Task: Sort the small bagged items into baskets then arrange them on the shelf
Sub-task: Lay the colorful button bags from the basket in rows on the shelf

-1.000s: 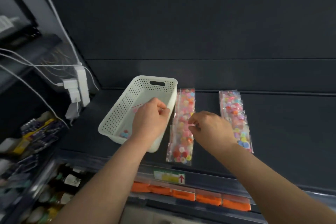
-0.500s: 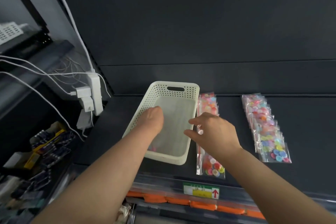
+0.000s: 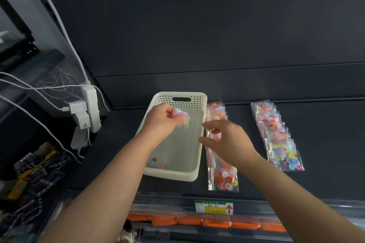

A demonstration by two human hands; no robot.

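Over the white basket [image 3: 177, 176] on the shelf [image 3: 325, 144], my left hand [image 3: 160, 122] pinches a bag of buttons [image 3: 183, 120]; another bag [image 3: 155, 163] lies in its near corner. My right hand [image 3: 229, 142] hovers empty, fingers loose, above the row of bags [image 3: 224, 180] beside it.

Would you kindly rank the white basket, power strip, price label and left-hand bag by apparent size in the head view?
1. white basket
2. power strip and price label, too alike to rank
3. bag in the left hand, partly hidden by fingers
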